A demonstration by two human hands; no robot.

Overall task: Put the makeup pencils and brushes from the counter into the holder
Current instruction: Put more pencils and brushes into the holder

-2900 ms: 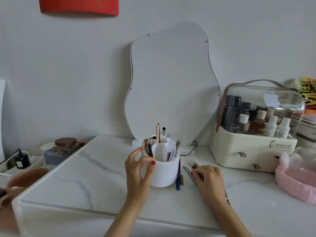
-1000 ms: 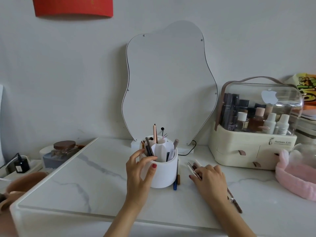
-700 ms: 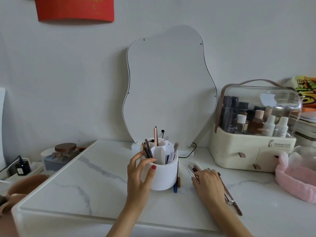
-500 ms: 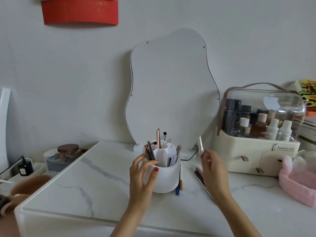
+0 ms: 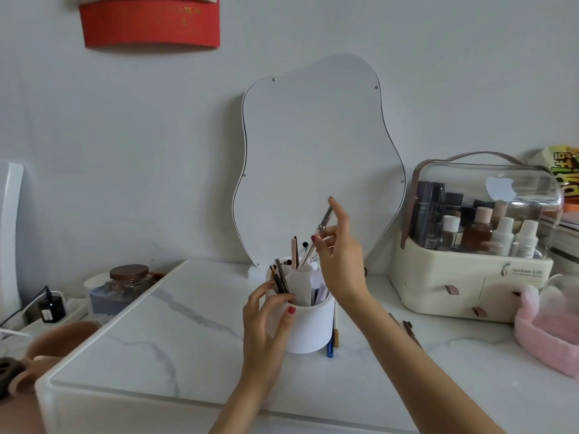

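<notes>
Since a moment ago, your right hand has lifted off the counter and now pinches a thin, silvery makeup pencil, tilted, its lower tip at the mouth of the holder. Your left hand curls loosely around the holder's smooth white wall, fingers half open; the round, partitioned cup bristles with upright pencils and brushes. It stands mid-way on a glossy white marble-veined counter, a blue pencil lying beside its base, a wavy-edged mirror leaning on the grey wall behind.
</notes>
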